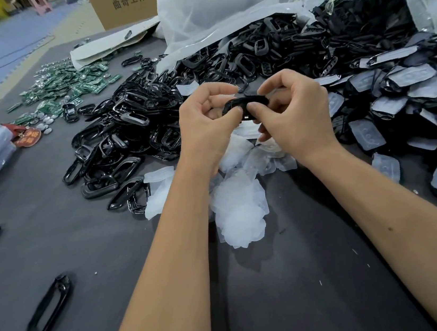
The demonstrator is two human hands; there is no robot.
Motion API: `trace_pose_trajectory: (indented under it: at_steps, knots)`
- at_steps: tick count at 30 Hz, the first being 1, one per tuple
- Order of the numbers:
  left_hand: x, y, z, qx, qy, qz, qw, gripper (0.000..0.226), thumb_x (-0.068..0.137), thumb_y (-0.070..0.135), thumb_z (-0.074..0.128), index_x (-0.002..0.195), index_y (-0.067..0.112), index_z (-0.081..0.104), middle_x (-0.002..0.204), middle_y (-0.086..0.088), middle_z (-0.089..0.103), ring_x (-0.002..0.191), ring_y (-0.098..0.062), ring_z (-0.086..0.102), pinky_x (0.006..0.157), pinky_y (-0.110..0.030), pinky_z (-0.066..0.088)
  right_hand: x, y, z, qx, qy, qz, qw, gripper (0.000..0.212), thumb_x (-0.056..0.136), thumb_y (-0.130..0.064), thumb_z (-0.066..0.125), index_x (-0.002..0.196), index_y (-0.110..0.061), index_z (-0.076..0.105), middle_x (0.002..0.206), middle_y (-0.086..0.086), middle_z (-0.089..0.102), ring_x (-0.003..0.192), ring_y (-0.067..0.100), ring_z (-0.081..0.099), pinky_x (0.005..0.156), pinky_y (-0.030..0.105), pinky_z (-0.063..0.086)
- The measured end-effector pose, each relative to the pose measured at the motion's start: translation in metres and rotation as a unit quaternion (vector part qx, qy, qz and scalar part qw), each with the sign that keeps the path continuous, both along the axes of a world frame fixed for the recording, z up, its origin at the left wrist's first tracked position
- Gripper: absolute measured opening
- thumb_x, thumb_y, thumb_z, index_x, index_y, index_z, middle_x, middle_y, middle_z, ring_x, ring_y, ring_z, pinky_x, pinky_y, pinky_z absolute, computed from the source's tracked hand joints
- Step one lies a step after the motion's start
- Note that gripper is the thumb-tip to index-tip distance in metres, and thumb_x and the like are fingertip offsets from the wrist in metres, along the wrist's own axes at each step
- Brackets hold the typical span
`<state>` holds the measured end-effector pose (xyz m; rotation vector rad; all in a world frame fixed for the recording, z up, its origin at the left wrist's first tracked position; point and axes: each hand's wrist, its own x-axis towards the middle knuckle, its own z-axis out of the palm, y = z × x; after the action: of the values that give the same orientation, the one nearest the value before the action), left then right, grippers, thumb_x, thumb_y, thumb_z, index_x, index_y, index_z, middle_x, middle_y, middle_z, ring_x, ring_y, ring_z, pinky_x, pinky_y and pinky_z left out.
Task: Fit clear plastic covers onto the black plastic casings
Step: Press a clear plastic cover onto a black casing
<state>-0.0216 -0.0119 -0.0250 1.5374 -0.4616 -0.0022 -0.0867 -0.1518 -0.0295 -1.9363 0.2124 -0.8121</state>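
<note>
- Green circuit boards (62, 83) are lying far left on the grey table (86, 266).
- The left hand (207, 128) is pinching a black casing (244, 105) above the clear covers (238, 201).
- The right hand (297, 116) is pinching it too.

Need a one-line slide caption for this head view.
Both hands, left hand and right hand, grip one black casing above loose clear covers, beside the casing heap.

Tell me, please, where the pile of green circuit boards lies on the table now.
In the head view the green circuit boards lie far left on the grey table, left of the heap of black casings and in front of the cardboard box.
</note>
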Motion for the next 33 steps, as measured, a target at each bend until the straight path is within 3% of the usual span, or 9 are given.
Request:
trace_pose_trajectory:
  at_steps: [4, 8, 10, 13, 17, 25, 29, 33]
  knots:
    - [0.001, 0.000, 0.003, 0.007, 0.003, 0.015, 1.000, 0.030, 0.078, -0.011, 0.069, 0.089, 0.015, 0.079, 0.075, 0.003, 0.074, 0.067, -0.014, 0.061, 0.066, -0.025, 0.053, 0.000, 0.001, -0.002, -0.012, -0.006, -0.006, 1.000, 0.033, 0.087, -0.023, 0.082, 0.104, -0.011, 0.057, 0.062, 0.000, 0.071, 0.051, 0.013, 0.069, 0.067, 0.042, 0.061]
    - [0.006, 0.007, 0.008, -0.050, 0.033, 0.102, 0.993, 0.029, 0.081, -0.011, 0.070, 0.091, 0.014, 0.079, 0.081, -0.002, 0.075, 0.070, -0.011, 0.066, 0.070, -0.022, 0.054, -0.002, -0.001, 0.000, -0.145, -0.006, -0.010, 0.989, 0.032, 0.085, -0.039, 0.083, 0.097, -0.019, 0.062, 0.066, -0.011, 0.065, 0.058, 0.000, 0.059, 0.067, 0.022, 0.049]
    - [0.009, 0.013, 0.011, -0.113, 0.070, 0.139, 0.981, 0.027, 0.085, -0.011, 0.069, 0.093, 0.013, 0.077, 0.080, -0.005, 0.070, 0.068, -0.014, 0.062, 0.071, -0.024, 0.053, -0.002, 0.003, 0.001, -0.221, 0.014, 0.057, 0.974, 0.034, 0.082, -0.052, 0.082, 0.091, -0.022, 0.069, 0.073, -0.014, 0.065, 0.067, 0.001, 0.052, 0.069, 0.024, 0.045]
    - [0.012, 0.019, 0.011, -0.169, 0.100, 0.172, 0.965, 0.025, 0.087, -0.011, 0.067, 0.097, 0.009, 0.076, 0.077, -0.009, 0.063, 0.063, -0.016, 0.057, 0.069, -0.028, 0.051, -0.002, 0.015, -0.003, -0.304, 0.080, 0.152, 0.937, 0.048, 0.070, -0.059, 0.087, 0.101, -0.024, 0.076, 0.091, -0.009, 0.061, 0.093, 0.015, 0.047, 0.085, 0.031, 0.046]
    - [0.012, 0.019, 0.011, -0.183, 0.109, 0.176, 0.961, 0.023, 0.087, -0.011, 0.067, 0.098, 0.007, 0.075, 0.076, -0.008, 0.062, 0.061, -0.015, 0.057, 0.066, -0.026, 0.050, -0.001, 0.017, -0.007, -0.269, 0.088, 0.158, 0.946, 0.044, 0.071, -0.049, 0.092, 0.104, -0.023, 0.080, 0.093, -0.010, 0.057, 0.097, 0.012, 0.044, 0.088, 0.027, 0.043]
    - [0.011, 0.016, 0.011, -0.185, 0.121, 0.178, 0.959, 0.022, 0.087, -0.011, 0.067, 0.098, 0.006, 0.074, 0.079, -0.011, 0.059, 0.061, -0.015, 0.056, 0.062, -0.023, 0.049, -0.005, 0.015, -0.004, -0.200, 0.075, 0.217, 0.953, 0.004, 0.087, -0.019, 0.081, 0.089, -0.015, 0.081, 0.089, -0.004, 0.063, 0.091, 0.014, 0.056, 0.080, 0.024, 0.040]
    - [0.011, 0.016, 0.011, -0.192, 0.130, 0.189, 0.954, 0.021, 0.088, -0.012, 0.066, 0.099, 0.004, 0.074, 0.080, -0.011, 0.060, 0.060, -0.015, 0.057, 0.060, -0.021, 0.049, -0.004, 0.016, -0.003, -0.202, 0.076, 0.225, 0.950, 0.008, 0.090, -0.014, 0.077, 0.084, -0.012, 0.081, 0.088, 0.000, 0.064, 0.087, 0.018, 0.058, 0.080, 0.031, 0.046]
    - [0.009, 0.015, 0.011, -0.192, 0.135, 0.190, 0.953, 0.021, 0.088, -0.013, 0.066, 0.101, 0.002, 0.073, 0.084, -0.015, 0.059, 0.061, -0.016, 0.056, 0.061, -0.019, 0.050, -0.005, 0.015, -0.002, -0.223, 0.069, 0.234, 0.944, 0.004, 0.084, -0.011, 0.081, 0.086, -0.014, 0.078, 0.086, -0.002, 0.063, 0.077, 0.017, 0.058, 0.073, 0.028, 0.048]
